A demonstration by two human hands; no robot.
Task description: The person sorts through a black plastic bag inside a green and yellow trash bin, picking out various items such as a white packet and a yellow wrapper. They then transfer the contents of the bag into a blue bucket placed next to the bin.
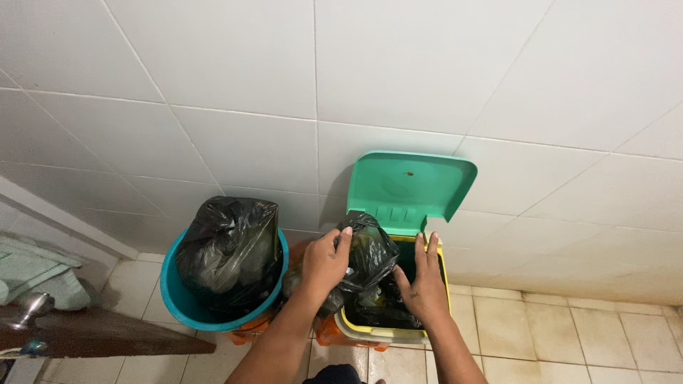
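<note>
While the teal bucket [186,307] with its stuffed black bag [228,249] sits lower left, the left hand [325,262] clamps the black liner [370,252] at frame centre; the right hand [421,284], fingers spread, presses inside the yellow pedal bin [373,333]. Steady, even pulling should avoid tears.

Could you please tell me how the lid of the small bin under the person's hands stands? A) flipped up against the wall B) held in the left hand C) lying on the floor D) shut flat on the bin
A: the green lid stands raised behind the yellow-rimmed bin, against the tiled wall, while both hands work at the black bag.
</note>
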